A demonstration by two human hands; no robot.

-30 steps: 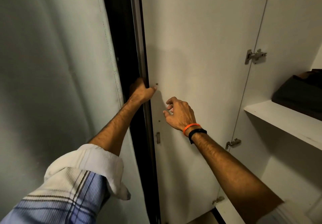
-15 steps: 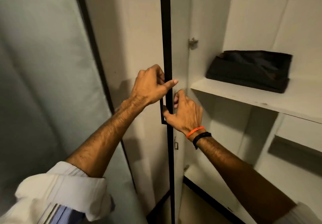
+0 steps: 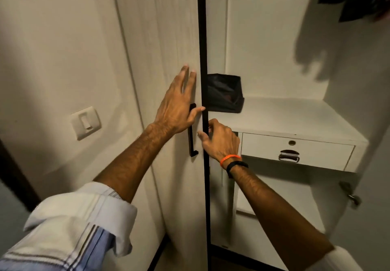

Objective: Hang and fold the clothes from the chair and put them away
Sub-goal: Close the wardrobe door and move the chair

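On wardrobe shelf [image 3: 295, 114] — dark fabric bin [image 3: 224, 93]

A single head-worn, wide-angle camera looks forward and slightly down along both outstretched forearms, close to a wardrobe door [image 3: 177, 38] seen nearly edge-on. The door's dark edge splits the frame, with a wall [image 3: 52, 49] at left and the open wardrobe shelf [image 3: 295, 118] at right.

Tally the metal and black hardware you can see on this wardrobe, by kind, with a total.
Black door handle: 1
Metal drawer pull: 1
Drawer lock: 1
Metal hinge: 1
Total: 4
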